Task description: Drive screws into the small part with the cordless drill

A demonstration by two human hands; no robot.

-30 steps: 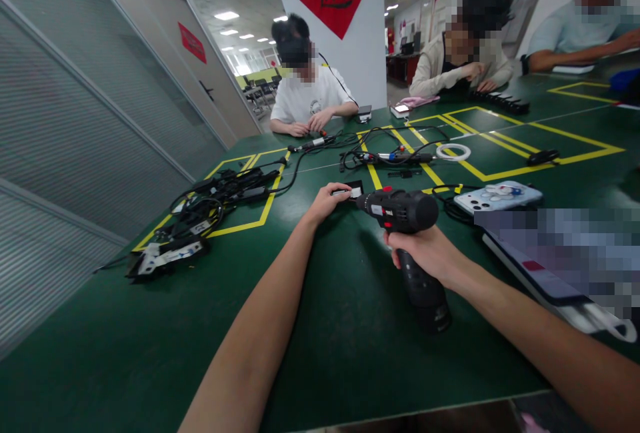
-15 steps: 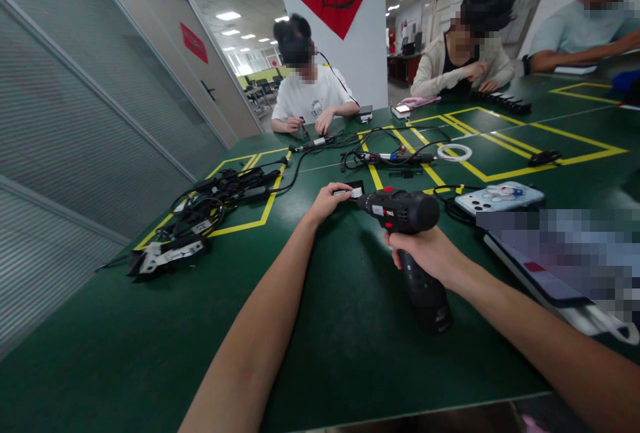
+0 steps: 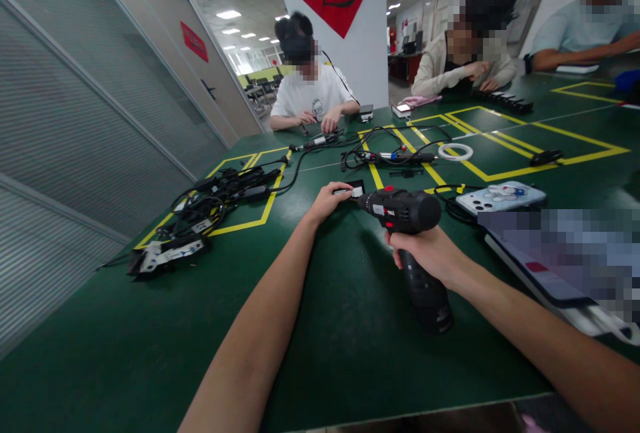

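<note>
My right hand (image 3: 425,251) is wrapped round the grip of a black cordless drill (image 3: 406,210) with red details. The drill's chuck points left, toward a small white block (image 3: 357,192) at a flat black piece (image 3: 356,184) on the table. My left hand (image 3: 331,200) reaches in from the other side, its fingers closed at the white block and touching it. The drill's tip ends right beside those fingers; whether it meets the block cannot be made out.
On the green table (image 3: 345,353) a heap of black cables (image 3: 220,203) lies left. A corded electric screwdriver (image 3: 395,157) and a white ring (image 3: 455,152) lie beyond my hands. A phone (image 3: 500,197) and a larger device (image 3: 540,263) are at right. Several people sit opposite.
My hands and the drill have stayed practically still. Across the table, the person in white has shifted both hands slightly to the right.
</note>
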